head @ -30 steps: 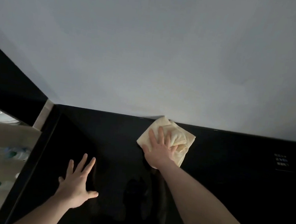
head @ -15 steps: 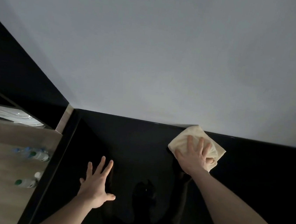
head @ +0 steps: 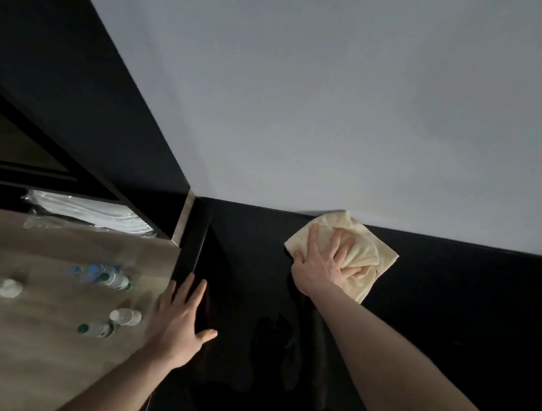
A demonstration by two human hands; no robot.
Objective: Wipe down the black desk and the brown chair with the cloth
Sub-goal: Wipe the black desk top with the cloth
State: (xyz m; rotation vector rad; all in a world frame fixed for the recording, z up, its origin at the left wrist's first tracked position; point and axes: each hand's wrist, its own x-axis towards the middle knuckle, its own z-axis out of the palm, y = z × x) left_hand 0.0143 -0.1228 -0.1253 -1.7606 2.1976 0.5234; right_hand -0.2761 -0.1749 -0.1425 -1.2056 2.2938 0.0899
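The right hand [head: 327, 264], fingers spread flat, pressed the cloth [head: 358, 248] onto the black desk [head: 454, 291] at the wall, having swept it rightward. The left hand [head: 180, 326] rested open-fingered on the desk's left edge. Brown chair unseen, presumably unwiped.

Dim, muted light; glossy desk [head: 453, 308] reflects arms — wide-angle edge distortion.

Person, head view: two bare forearms and two bare hands.
Left hand [head: 180, 326]: no ring, glove or watch visible; wrist uncovered.
Right hand [head: 321, 269]: likewise unadorned, wrist uncovered.
Forearms: no sleeves reach into view; no bands, bracelets or markings seen. Light is dim, so fine detail is unclear.
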